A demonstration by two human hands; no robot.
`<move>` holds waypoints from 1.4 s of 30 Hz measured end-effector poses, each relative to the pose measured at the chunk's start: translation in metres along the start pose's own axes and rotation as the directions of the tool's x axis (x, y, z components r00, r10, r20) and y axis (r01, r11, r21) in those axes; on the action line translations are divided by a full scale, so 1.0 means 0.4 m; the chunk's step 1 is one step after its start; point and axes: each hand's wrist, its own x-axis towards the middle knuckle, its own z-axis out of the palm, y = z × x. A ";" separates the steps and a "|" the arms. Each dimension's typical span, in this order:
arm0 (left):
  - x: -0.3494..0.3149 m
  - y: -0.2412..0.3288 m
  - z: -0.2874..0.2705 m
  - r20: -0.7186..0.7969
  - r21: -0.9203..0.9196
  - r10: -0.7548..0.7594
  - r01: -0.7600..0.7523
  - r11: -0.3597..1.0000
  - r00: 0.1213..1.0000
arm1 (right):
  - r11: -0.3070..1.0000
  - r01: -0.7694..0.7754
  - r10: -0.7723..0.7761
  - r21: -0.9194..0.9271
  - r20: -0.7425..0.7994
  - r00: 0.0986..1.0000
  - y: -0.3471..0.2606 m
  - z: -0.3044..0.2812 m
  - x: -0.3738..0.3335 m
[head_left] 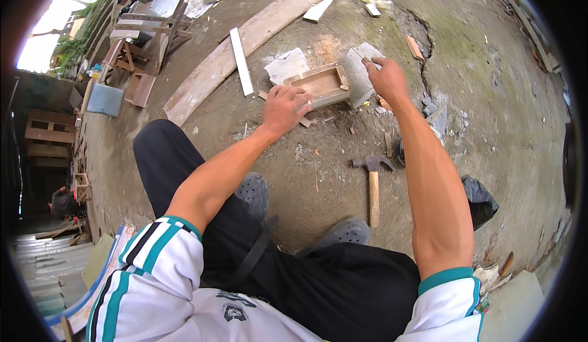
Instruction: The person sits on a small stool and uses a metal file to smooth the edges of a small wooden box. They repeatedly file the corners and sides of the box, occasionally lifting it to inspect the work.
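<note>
A small shallow wooden box (pixel 326 101), open at the top, lies on the ground ahead of me. My left hand (pixel 285 108) is closed on its near left end, fingers over the edge. To the right of the box is a thin grey flat sheet (pixel 360 75). Above that sheet's right side my right hand (pixel 388 79) is held with thumb and fingers pinched together; whatever small thing they hold is too small to make out. A claw hammer (pixel 373 189) with a wooden handle rests on the ground nearer to me, between my forearms.
A long plank (pixel 214 72) and a white strip of wood (pixel 242 62) lie beyond the box. A wood offcut (pixel 414 47) lies near a ground crack. At right is a black plastic bag (pixel 479 202). Wooden frames (pixel 131 54) and a bluish container (pixel 105 100) stand far left.
</note>
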 end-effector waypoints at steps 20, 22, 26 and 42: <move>0.087 -0.165 0.137 0.533 -0.225 -0.759 0.927 0.299 0.374 | 0.979 0.116 -0.062 0.168 -0.294 0.954 0.137 0.065 -0.058; 0.103 -0.100 0.121 0.400 -0.163 -0.867 0.954 0.251 0.296 | 0.963 -0.023 0.078 0.268 -0.195 0.978 0.162 0.032 -0.103; 0.119 -0.223 0.035 0.281 -0.447 -0.840 0.838 0.313 0.464 | 0.916 -0.081 0.178 0.394 -0.217 0.960 0.170 0.008 -0.104; 0.021 -0.159 -0.101 -0.234 -0.045 -0.001 -0.010 0.999 0.972 | 0.972 -0.003 0.066 0.234 -0.261 0.963 0.007 -0.086 -0.112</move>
